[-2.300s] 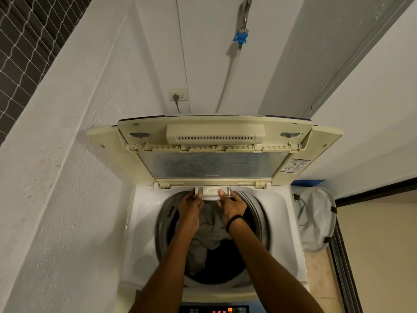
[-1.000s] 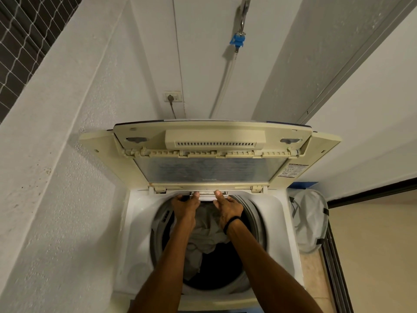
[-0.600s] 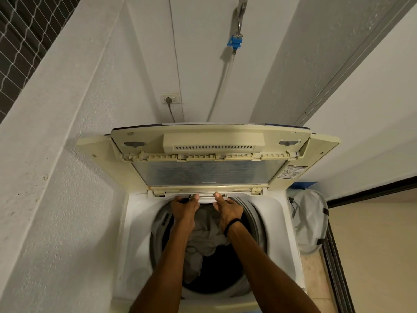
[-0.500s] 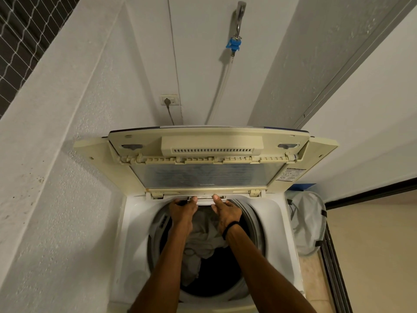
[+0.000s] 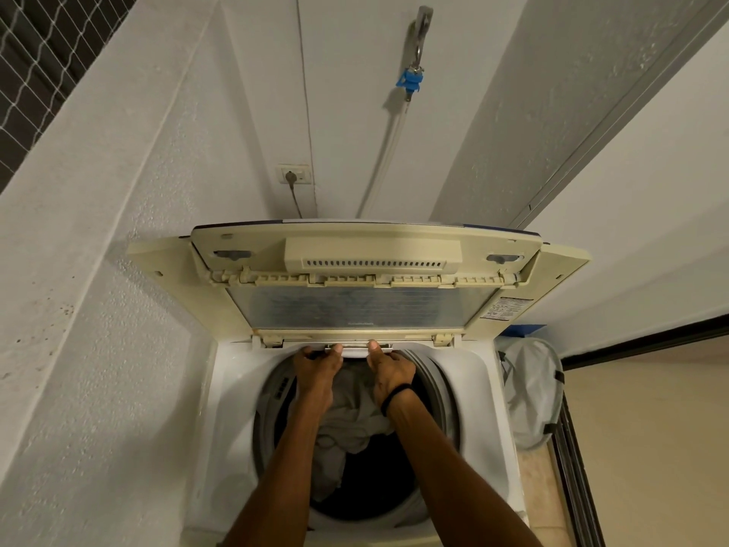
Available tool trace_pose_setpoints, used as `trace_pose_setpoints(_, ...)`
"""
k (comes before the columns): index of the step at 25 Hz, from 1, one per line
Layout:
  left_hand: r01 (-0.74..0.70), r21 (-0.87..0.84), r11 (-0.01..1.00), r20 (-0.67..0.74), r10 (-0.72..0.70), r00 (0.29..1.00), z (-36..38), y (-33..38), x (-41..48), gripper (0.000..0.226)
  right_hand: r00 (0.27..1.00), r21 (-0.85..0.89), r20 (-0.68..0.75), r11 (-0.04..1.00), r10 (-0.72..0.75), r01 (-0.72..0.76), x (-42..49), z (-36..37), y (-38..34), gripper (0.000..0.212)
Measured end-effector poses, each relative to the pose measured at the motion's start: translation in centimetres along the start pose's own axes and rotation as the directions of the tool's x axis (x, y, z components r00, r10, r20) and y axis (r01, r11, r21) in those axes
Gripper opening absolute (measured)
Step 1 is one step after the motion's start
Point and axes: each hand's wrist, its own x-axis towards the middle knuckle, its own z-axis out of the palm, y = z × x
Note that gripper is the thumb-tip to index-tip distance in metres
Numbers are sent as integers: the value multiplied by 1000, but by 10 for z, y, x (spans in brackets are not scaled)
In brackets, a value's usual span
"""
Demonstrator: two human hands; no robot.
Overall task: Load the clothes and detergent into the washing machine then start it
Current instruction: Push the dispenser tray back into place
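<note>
The top-loading washing machine stands in front of me with its cream lid folded up against the wall. Grey and dark clothes lie in the drum. A small white detergent drawer sits at the back rim of the opening, under the lid hinge. My left hand and my right hand both reach over the drum, thumbs pressed against the drawer's front edge. A black band circles my right wrist. No detergent container is in view.
A rough white wall runs close along the machine's left side. A grey laundry bag stands on the floor at the right, beside a dark door track. Behind the lid are a wall socket and a tap with hose.
The drawer stuck out towards me 2.3 s ago; now it sits almost flush under the hinge, with both hands moved back along with it. The view has tilted slightly upward.
</note>
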Motion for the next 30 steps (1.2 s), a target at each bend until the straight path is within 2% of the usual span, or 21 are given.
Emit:
trace_pose_setpoints(3,-23,11,1000,2,23,1000,1,1,-1,22,999,-33,-44,999,-6,4,0,4,0,21)
trace_pose_setpoints(11,22,-23,999,-37,-23,999,4,-2,3,52,997,-37,-72,999,-21,19,-2,4,-3,13)
trace_pose_setpoints(16,-27,-27,999,-39,26,999,2,-5,4,51,998,-15,-44,999,-49,48,4,3,1,35)
trace_pose_setpoints(19,-33,-41,999,-37,32,999,4,-4,3,37,998,-17,-42,998,-56,56,5,3,2,35)
trace_pose_setpoints(22,-51,-55,997,-40,49,998,4,-6,4,36,998,-14,-38,998,-58,58,7,1,2,38)
trace_pose_setpoints(27,-38,-66,997,-35,36,999,-2,-14,11,50,992,-138,-32,984,-120,115,8,-1,3,16)
trace_pose_setpoints(30,-25,-73,997,-16,24,1000,-3,-15,13,60,986,-151,-16,975,-164,160,8,-5,3,15)
